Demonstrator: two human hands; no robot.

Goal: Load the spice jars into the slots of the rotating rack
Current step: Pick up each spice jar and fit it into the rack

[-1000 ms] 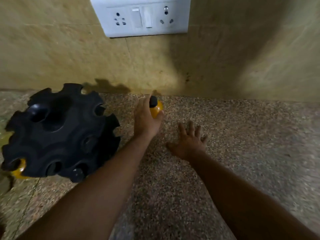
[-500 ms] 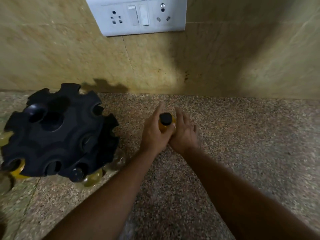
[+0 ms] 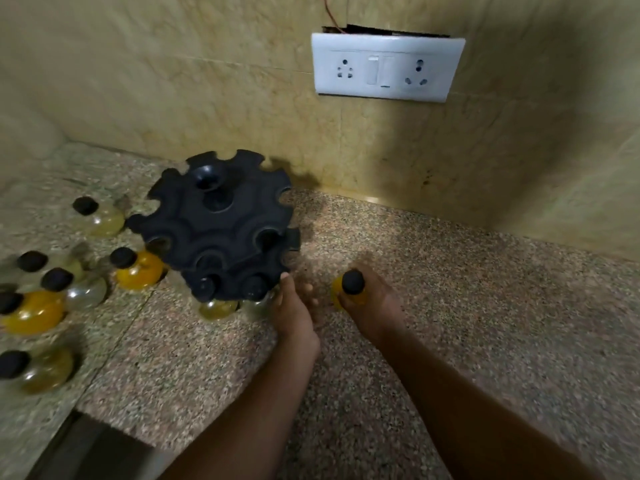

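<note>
The black rotating rack (image 3: 221,223) stands on the granite counter near the wall, with two jars (image 3: 218,306) hanging in its front lower slots. My right hand (image 3: 374,306) is shut on a yellow spice jar with a black cap (image 3: 351,284), just right of the rack. My left hand (image 3: 294,313) holds nothing; its fingertips touch the rack's lower right edge. Several more jars with black caps, yellow (image 3: 138,268) and clear (image 3: 100,218), stand on the counter left of the rack.
A white switch and socket plate (image 3: 386,69) is on the tiled wall behind. The speckled counter (image 3: 485,323) stretches to the right. A dark counter edge (image 3: 86,448) shows at the bottom left.
The jar passed from my left hand to my right hand. My left hand moved left to the rack's edge. The view swung left, so the loose jars came into sight.
</note>
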